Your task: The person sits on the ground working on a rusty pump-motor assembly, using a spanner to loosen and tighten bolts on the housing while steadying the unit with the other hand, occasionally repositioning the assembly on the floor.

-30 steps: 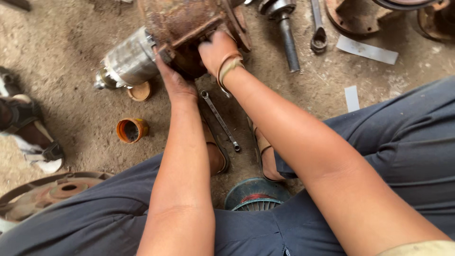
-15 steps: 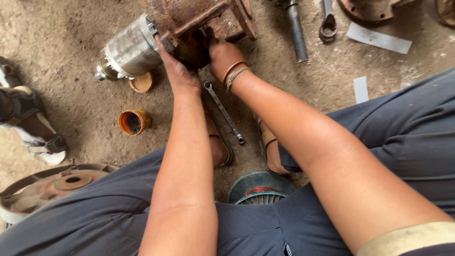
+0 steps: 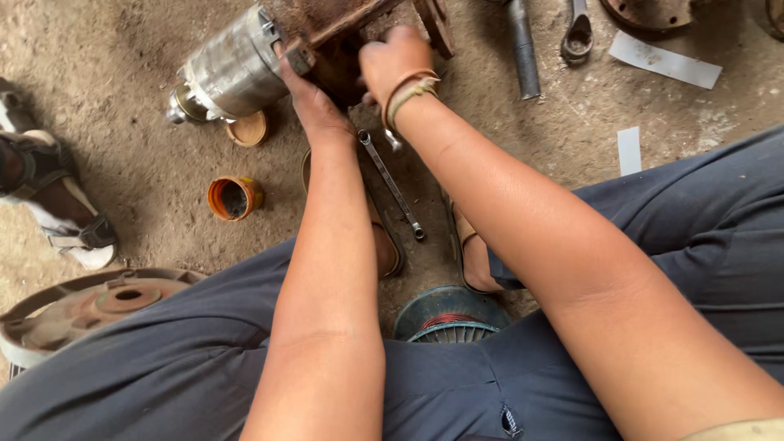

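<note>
A rusty brown metal housing (image 3: 359, 20) with a silver cylindrical body (image 3: 233, 69) lies on the dirt floor at the top of the view. My left hand (image 3: 314, 102) presses against the underside of the housing where it meets the cylinder. My right hand (image 3: 392, 61), with cord bracelets on the wrist, grips the housing's lower edge beside it. The fingertips of both hands are hidden behind the metal. A slim silver spanner (image 3: 392, 184) lies on the ground between my forearms.
An orange cup-shaped cap (image 3: 234, 198) and a tan disc (image 3: 247, 128) lie left of my arm. A steel shaft (image 3: 523, 49), a wrench (image 3: 577, 28) and white strips (image 3: 665, 61) lie top right. A rusty round plate (image 3: 82, 310) sits bottom left, someone's sandalled foot (image 3: 49, 196) at left, a motor winding (image 3: 449, 314) between my knees.
The view has shifted so the housing sits higher in frame. My right hand has moved from the housing's face to its lower edge. My left hand stays against it.
</note>
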The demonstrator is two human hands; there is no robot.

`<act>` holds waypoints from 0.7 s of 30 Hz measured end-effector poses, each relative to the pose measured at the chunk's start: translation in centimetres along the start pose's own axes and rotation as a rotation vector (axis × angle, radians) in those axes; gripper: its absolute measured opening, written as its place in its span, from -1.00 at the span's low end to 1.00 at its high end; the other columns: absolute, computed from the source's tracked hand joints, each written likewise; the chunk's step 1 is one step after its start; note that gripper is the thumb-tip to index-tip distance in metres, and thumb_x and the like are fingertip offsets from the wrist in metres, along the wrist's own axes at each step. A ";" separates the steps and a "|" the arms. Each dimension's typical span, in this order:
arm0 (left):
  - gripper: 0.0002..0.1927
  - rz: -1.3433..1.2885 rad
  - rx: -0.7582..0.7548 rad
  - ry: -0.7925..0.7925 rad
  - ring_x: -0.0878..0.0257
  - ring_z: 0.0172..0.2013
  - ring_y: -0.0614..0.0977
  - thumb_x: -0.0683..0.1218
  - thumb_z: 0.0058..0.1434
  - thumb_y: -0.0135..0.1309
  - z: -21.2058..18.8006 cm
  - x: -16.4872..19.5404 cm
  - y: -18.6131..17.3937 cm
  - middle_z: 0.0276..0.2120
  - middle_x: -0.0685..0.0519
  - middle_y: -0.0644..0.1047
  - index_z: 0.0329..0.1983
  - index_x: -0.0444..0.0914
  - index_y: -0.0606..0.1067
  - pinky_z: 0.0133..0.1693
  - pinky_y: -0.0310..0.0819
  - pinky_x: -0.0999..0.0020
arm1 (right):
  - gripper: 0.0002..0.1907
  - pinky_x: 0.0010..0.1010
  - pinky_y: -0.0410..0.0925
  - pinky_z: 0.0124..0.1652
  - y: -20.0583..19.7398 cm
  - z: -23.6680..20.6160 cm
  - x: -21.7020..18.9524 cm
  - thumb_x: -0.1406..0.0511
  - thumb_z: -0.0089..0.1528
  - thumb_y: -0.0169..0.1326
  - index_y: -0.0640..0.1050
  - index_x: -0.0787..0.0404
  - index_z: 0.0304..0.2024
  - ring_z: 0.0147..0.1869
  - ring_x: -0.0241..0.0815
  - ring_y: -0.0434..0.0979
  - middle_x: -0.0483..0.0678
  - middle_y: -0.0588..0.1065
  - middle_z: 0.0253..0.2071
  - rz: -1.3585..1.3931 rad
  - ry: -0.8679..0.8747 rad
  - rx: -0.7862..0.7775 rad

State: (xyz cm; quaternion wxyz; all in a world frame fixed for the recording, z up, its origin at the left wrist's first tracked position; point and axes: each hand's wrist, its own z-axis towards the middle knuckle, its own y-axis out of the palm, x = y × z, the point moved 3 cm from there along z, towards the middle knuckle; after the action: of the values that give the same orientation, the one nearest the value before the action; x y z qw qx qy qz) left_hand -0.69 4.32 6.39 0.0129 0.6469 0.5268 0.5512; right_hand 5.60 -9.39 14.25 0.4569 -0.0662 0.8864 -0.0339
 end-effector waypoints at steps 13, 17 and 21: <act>-0.10 -0.027 -0.033 -0.088 -0.05 0.29 0.46 0.40 0.24 0.02 -0.8 1.2 1.1 0.32 -0.11 0.40 0.43 -0.29 0.26 0.33 0.29 -0.02 | -0.45 -0.01 0.48 -0.15 0.6 1.2 7.0 0.44 0.07 0.09 0.46 0.35 0.15 -0.17 0.29 0.60 0.27 0.58 -0.22 -0.822 -0.739 -0.014; -0.10 -0.059 -0.034 -0.116 -0.05 0.29 0.46 0.39 0.24 0.03 -0.5 1.0 0.9 0.33 -0.11 0.40 0.43 -0.29 0.26 0.33 0.29 -0.01 | -0.30 -0.06 0.50 -0.15 1.2 0.8 6.3 0.45 0.07 0.08 0.38 0.34 0.32 -0.19 0.24 0.63 0.27 0.58 -0.23 -0.810 -0.737 0.056; -0.09 -0.029 -0.063 -0.096 -0.05 0.31 0.44 0.40 0.24 0.03 -0.6 1.1 0.7 0.34 -0.10 0.39 0.45 -0.27 0.25 0.35 0.27 -0.03 | -0.23 -0.08 0.52 -0.21 1.2 1.4 6.3 0.47 0.04 0.08 0.34 0.34 0.35 -0.23 0.25 0.63 0.28 0.57 -0.22 -0.839 -0.764 0.038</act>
State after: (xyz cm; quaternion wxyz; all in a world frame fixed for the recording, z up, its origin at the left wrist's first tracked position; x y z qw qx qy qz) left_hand -0.87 4.40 7.84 0.0665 0.6643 0.5170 0.5357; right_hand 3.07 -9.13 8.23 0.6936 -0.4121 0.5552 -0.2021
